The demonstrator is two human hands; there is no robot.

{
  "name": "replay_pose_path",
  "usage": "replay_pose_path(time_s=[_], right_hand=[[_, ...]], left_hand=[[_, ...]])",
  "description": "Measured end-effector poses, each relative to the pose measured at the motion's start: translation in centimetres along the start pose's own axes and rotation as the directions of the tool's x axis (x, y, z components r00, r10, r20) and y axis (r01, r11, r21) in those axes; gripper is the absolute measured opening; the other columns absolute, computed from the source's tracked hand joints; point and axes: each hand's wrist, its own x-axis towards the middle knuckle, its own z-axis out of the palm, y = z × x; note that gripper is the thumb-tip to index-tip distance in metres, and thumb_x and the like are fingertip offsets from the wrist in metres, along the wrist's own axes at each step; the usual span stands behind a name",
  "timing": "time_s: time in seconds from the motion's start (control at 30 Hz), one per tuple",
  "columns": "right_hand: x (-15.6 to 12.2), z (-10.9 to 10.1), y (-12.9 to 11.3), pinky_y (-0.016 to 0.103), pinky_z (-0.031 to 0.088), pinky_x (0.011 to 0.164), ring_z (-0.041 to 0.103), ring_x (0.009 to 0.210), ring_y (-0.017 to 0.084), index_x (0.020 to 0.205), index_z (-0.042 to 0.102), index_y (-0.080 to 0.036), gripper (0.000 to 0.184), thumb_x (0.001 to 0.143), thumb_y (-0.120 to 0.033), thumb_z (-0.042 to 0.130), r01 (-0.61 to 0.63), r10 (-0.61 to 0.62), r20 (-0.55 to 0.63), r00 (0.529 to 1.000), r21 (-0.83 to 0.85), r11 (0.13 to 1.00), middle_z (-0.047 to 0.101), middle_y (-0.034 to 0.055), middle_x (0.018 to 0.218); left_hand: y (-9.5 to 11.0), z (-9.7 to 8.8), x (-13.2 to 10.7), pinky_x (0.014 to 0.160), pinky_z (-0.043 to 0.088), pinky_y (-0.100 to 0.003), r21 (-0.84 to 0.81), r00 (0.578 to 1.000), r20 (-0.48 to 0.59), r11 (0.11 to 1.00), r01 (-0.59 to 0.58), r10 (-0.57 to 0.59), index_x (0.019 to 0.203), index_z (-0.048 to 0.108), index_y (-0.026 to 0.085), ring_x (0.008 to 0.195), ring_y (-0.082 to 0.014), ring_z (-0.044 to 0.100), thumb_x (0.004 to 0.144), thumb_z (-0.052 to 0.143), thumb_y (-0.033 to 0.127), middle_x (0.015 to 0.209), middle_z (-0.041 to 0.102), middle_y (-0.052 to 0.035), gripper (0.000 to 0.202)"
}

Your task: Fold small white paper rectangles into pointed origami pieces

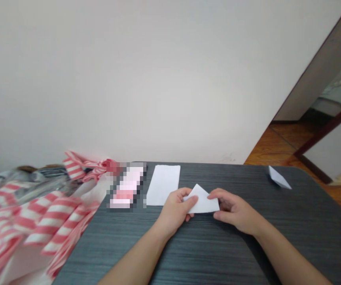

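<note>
While my left hand (175, 209) is pinching the folded white paper (203, 204) over the dark table (206, 253), my right hand (232, 208) is curving about its right corner — thumb and fingers parted. A flat white sheet (163, 184) is lying just beyond my left hand.

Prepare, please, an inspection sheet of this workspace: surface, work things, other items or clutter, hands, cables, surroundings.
Surface: dark table, streaked pattern.
Work things: folded paper, white, peaked at top.
Other items or clutter: flat paper and pixelated pink item on the table's left; white piece, folded, on its far right; striped cloth heaped left of the table.
Hands: left hand pinches the folded paper; right hand is at its right edge, grip unclear.
Cables: nothing seen.
Surroundings: pale wall behind; wood-look floor at right.
</note>
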Motion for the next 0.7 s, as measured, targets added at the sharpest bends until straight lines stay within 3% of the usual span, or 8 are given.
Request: replay_pose_path(time_s=[0.2, 0.37, 0.5, 0.7], right_hand=[[0.0, -0.04, -0.64, 0.026, 0.049, 0.069, 0.057, 0.086, 0.017, 0.115, 0.061, -0.025, 0.036, 0.08, -0.018, 0.066, 0.074, -0.072, 0.019, 0.997, -0.279, 0.957, 0.054, 0.0065, 0.113], [0.23, -0.17, -0.62, 0.028, 0.049, 0.069, 0.059, 0.076, 0.016, 0.104, 0.069, -0.025, 0.021, 0.084, -0.021, 0.063, 0.137, -0.148, 0.002, 0.989, -0.391, 0.91, 0.06, 0.0058, 0.106], [0.53, 0.07, -0.73, 0.029, 0.047, 0.072, 0.061, 0.082, 0.018, 0.09, 0.072, -0.023, 0.015, 0.089, -0.024, 0.057, 0.159, -0.193, -0.041, 0.98, -0.419, 0.894, 0.065, 0.0057, 0.098], [0.86, 0.71, -0.62, 0.029, 0.046, 0.072, 0.061, 0.076, 0.018, 0.069, 0.064, -0.019, 0.024, 0.09, -0.026, 0.055, 0.05, -0.136, -0.216, 0.967, -0.365, 0.93, 0.067, 0.0047, 0.08]], left_hand=[[-0.03, -0.03, 0.01, 0.035, 0.03, -0.015, -0.052, 1.0, 0.006, 0.999, 0.015, -0.015, 0.089, 0.063, 0.013, 0.039, -0.0053, 0.042, 0.077, 0.068, 0.041, 0.052, 0.055, 0.0038, 0.031], [-0.06, -0.05, 0.04, 0.035, 0.029, -0.015, -0.027, 1.0, 0.009, 1.0, 0.008, -0.008, 0.088, 0.062, 0.013, 0.038, -0.0058, 0.042, 0.076, 0.068, 0.041, 0.051, 0.054, 0.0041, 0.031], [-0.19, -0.08, 0.13, 0.037, 0.033, -0.016, 0.011, 0.999, 0.033, 1.0, -0.005, 0.004, 0.088, 0.061, 0.013, 0.04, -0.0075, 0.045, 0.076, 0.067, 0.042, 0.052, 0.056, 0.003, 0.032], [-0.2, -0.14, 0.2, 0.044, 0.038, -0.019, 0.036, 0.995, 0.082, 0.998, -0.056, 0.053, 0.093, 0.063, 0.012, 0.045, -0.0094, 0.05, 0.082, 0.06, 0.045, 0.056, 0.06, 0.0004, 0.035]])
